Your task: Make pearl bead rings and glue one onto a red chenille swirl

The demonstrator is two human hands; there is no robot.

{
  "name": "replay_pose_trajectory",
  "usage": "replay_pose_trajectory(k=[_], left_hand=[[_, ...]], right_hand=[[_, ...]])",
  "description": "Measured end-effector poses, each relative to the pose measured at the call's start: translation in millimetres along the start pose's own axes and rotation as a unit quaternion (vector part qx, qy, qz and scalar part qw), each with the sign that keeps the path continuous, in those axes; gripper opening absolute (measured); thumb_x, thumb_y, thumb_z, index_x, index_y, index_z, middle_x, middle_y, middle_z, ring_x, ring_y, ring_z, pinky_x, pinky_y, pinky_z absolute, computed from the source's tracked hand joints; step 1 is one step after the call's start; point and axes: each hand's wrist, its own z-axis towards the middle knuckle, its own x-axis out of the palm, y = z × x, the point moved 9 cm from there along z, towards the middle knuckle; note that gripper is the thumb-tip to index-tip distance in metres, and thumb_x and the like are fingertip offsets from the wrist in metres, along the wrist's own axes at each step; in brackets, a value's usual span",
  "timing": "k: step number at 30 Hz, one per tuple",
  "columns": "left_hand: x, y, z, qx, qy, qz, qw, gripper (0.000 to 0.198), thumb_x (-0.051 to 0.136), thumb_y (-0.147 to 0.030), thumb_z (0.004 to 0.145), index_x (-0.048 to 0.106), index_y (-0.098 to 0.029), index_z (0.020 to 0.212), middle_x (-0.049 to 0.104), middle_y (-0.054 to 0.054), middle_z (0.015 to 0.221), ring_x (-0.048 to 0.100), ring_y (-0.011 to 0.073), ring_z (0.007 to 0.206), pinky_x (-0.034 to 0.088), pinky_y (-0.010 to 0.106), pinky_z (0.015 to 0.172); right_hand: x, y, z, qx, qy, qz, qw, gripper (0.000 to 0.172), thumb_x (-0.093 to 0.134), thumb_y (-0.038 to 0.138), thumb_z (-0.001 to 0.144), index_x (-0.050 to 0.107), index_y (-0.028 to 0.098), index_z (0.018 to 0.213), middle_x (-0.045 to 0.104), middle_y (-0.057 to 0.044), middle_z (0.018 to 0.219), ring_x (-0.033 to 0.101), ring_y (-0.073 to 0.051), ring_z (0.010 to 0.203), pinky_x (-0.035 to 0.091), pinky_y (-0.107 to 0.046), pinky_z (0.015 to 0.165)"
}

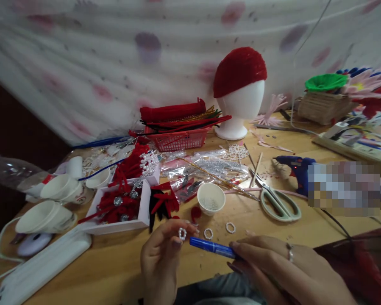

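Here, on the near side of the white cup [211,208], the left hand [161,254] pinches a small bead ring [182,229], the right hand [281,260] grips a blue marker [213,247] aimed near it — a light pinch and steady aim should keep that ring round.

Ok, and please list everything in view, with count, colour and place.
pen: one, blue, front centre
bead rings: three, white, front centre
cups: several, white, centre and left
scissors: one pair, pale, right
glue gun: one, blue, right
head form: one, white, red-capped, back
basket: one, red, back
boxes: two, white, left
bottle: one, clear, far left
flower-like pieces: several, mixed colours, right
small pieces: many, mixed colours, throughout
table: one, brown, below
curtain: one, patterned white, behind
left hand: one, front, with bead ring
right hand: one, front, with pen
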Motion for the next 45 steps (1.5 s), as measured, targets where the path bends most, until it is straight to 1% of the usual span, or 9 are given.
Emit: replay_pose_trajectory(k=[7,13,18,24,29,34,40,43,45], left_hand=[[7.2,-16,-4,0.12,0.044,0.117,0.985,0.025,0.08,-0.049,0.073,0.081,-0.025,0.079,0.077,0.003,0.073,0.072,0.0156,0.067,0.057,0.02,0.063],[25.0,-44,-19,0.295,0.05,0.26,0.918,0.014,0.074,-0.03,0.084,0.08,-0.031,0.096,0.08,0.001,0.083,0.073,0.0159,0.071,0.059,0.021,0.065],[30.6,-46,-26,0.322,0.056,0.286,0.901,0.022,0.074,-0.022,0.083,0.078,-0.03,0.104,0.08,0.002,0.088,0.075,0.0164,0.072,0.061,0.023,0.069],[31.4,-49,-27,0.361,0.068,0.324,0.872,0.035,0.071,-0.012,0.083,0.074,-0.03,0.113,0.08,0.001,0.093,0.076,0.0162,0.074,0.061,0.022,0.07],[34.8,-51,-28,0.393,0.085,0.345,0.848,0.04,0.068,-0.008,0.084,0.072,-0.029,0.117,0.08,0.001,0.097,0.076,0.0141,0.079,0.059,0.019,0.077],[33.5,-48,-24,0.377,0.073,0.316,0.867,0.038,0.066,-0.007,0.085,0.074,-0.03,0.115,0.08,0.0,0.099,0.076,0.0145,0.084,0.06,0.02,0.08],[24.8,-17,-6,0.192,0.036,0.13,0.972,0.02,0.072,-0.021,0.085,0.077,-0.029,0.103,0.078,0.002,0.105,0.077,0.0203,0.089,0.063,0.026,0.079],[24.6,-12,-4,0.172,0.031,0.057,0.983,0.021,0.075,-0.023,0.083,0.077,-0.029,0.103,0.079,0.002,0.097,0.078,0.0207,0.081,0.065,0.027,0.073],[23.8,-14,-4,0.182,0.028,0.065,0.981,0.022,0.075,-0.022,0.083,0.076,-0.028,0.104,0.079,0.002,0.096,0.078,0.0203,0.08,0.065,0.026,0.073]], right_hand=[[7,-11,-5,0.007,-0.027,0.055,0.998,0.013,0.055,0.017,0.095,0.059,0.024,0.105,0.074,-0.002,0.083,0.07,-0.013,0.063,0.049,-0.022,0.055],[8,-16,-17,0.023,-0.041,0.039,0.998,0.02,0.056,0.013,0.093,0.058,0.022,0.111,0.074,-0.004,0.085,0.07,-0.014,0.064,0.05,-0.021,0.055],[11,-16,-23,0.038,-0.066,0.038,0.996,0.018,0.058,0.014,0.091,0.06,0.022,0.107,0.074,-0.003,0.083,0.071,-0.014,0.065,0.052,-0.02,0.057],[18,-17,-30,0.068,-0.08,0.033,0.994,0.013,0.058,0.015,0.091,0.063,0.021,0.102,0.07,-0.001,0.067,0.065,-0.013,0.05,0.048,-0.019,0.048],[22,-17,-28,0.084,-0.091,0.052,0.991,0.009,0.058,0.017,0.091,0.062,0.021,0.098,0.069,0.001,0.064,0.063,-0.012,0.047,0.047,-0.018,0.047],[24,-18,-25,0.104,-0.102,0.072,0.987,0.008,0.059,0.016,0.091,0.062,0.021,0.096,0.069,0.002,0.064,0.064,-0.011,0.047,0.049,-0.016,0.047],[18,-7,-24,0.076,-0.164,0.033,0.983,0.023,0.063,0.008,0.084,0.066,0.023,0.102,0.078,-0.005,0.084,0.076,-0.017,0.069,0.06,-0.021,0.065],[19,-6,-26,0.088,-0.175,0.023,0.98,0.022,0.064,0.011,0.085,0.065,0.024,0.102,0.078,-0.006,0.086,0.076,-0.019,0.071,0.061,-0.023,0.064],[19,-5,-27,0.085,-0.172,0.017,0.981,0.022,0.064,0.012,0.085,0.065,0.024,0.104,0.079,-0.006,0.087,0.076,-0.019,0.072,0.061,-0.023,0.064]])
